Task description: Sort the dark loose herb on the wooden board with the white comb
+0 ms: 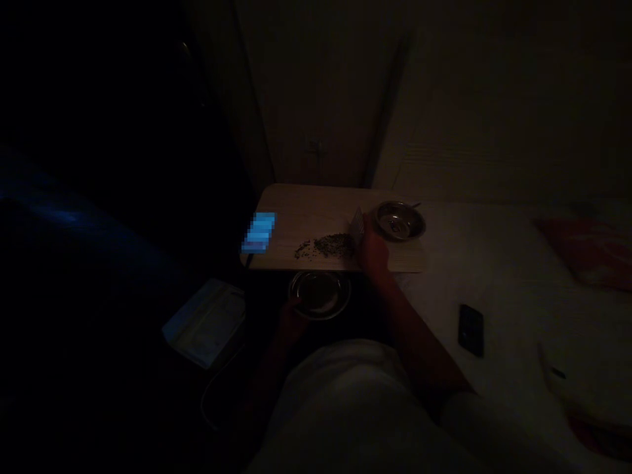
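The room is very dark. A small pile of dark grains (326, 245) lies on a light wooden board (306, 210). My right hand (372, 253) rests on the board just right of the pile, closed on a thin flat card (357, 225) standing on edge against the grains. Below the board's front edge, my left hand (291, 316) grips the rim of a round metal plate (320, 293). A steel bowl (399, 220) sits on the board behind my right hand.
A glowing blue phone screen (259, 232) lies at the board's left end. A dark phone (471, 329) rests on the white bed surface to the right. A pale box with a cable (205, 321) sits low on the left. A wall stands behind.
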Tool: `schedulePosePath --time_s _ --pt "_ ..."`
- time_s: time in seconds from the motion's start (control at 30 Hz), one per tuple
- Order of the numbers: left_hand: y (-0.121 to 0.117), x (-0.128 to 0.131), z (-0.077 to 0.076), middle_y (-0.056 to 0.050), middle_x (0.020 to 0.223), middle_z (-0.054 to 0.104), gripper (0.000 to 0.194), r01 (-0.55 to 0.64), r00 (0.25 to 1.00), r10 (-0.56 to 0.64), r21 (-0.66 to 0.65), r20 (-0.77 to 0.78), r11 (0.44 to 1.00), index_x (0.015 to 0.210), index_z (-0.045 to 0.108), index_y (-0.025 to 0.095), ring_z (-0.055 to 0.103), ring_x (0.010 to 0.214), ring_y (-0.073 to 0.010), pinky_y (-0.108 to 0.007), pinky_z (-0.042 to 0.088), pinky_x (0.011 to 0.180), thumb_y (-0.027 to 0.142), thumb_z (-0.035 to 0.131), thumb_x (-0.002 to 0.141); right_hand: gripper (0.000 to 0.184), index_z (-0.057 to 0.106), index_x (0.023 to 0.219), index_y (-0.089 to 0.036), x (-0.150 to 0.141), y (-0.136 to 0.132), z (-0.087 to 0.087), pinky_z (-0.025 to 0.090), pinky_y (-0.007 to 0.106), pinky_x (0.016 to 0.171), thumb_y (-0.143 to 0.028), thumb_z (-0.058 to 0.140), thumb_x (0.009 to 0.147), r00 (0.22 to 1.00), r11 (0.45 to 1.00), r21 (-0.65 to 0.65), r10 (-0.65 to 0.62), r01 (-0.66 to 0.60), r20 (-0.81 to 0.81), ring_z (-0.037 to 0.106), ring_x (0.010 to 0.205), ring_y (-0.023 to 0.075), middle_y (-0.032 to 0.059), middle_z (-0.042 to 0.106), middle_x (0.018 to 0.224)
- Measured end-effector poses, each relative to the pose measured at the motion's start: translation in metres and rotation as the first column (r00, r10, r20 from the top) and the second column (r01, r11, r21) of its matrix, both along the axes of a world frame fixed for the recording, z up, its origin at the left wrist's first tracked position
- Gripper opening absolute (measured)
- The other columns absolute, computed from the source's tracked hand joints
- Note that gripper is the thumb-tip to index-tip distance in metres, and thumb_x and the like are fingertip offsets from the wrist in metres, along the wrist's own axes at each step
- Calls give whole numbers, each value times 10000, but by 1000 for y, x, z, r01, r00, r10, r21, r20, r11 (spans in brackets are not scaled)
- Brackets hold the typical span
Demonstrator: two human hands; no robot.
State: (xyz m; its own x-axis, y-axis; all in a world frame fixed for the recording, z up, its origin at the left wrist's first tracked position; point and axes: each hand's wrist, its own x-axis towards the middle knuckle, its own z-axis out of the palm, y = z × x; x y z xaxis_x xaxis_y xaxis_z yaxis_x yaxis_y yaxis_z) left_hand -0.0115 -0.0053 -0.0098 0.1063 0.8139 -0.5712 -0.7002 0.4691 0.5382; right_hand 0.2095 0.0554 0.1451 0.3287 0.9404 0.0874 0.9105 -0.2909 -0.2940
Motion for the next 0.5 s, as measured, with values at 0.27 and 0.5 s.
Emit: schedulePosePath --time_s 0.27,0.5 --pt "-8 -4 -9 -34 844 738 286 -40 999 40 27 1 999 871 694 224 680 1010 -280 -383 574 853 55 672 641 740 46 1566 -222 -2 1 0 495 344 783 -233 444 942 1000 1000 7 -20 20 12 672 914 257 133 698 1048" --pt "3 1 -14 -55 799 729 209 3 1000 -2 17 -27 1000 817 697 186 687 972 -304 -423 567 840 68 657 648 730 59 1565 -219 -1 0 0 501 358 782 -207 431 937 1000 1000 19 -4 4 7 677 904 258 132 695 1038"
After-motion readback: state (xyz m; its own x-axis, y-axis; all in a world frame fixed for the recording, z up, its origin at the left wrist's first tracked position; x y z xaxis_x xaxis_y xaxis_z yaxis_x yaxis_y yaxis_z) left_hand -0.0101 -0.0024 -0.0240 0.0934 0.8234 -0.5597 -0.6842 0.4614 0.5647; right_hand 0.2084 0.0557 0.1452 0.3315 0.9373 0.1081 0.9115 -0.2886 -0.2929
